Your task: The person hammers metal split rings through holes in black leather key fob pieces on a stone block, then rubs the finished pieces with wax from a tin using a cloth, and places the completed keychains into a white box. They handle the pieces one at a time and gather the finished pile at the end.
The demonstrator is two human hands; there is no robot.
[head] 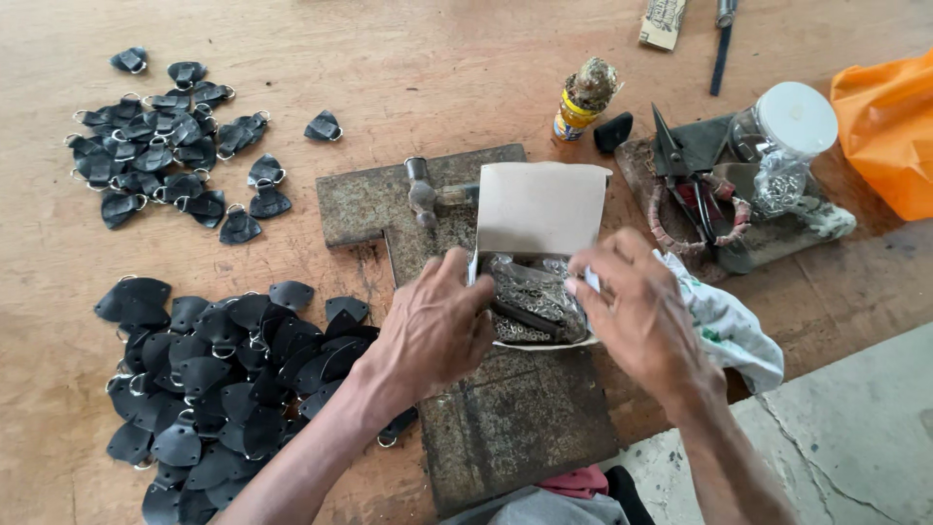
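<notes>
Box of small metal rings, held on both sides

Box (537,255) sits open on a rusty metal plate (505,418) at table (408,68) centre. Left hand (434,329) fingers grasp its 9 o'clock side; right hand (637,316) fingers pinch its 3 o'clock edge. Black leather pieces (219,389) lie at 8 o'clock.

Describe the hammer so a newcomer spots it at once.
Start at the rusty metal plate in the middle of the wooden table. At its far edge, just left of the open cardboard box, lies the hammer. It is the only tool there with a metal head.
</notes>
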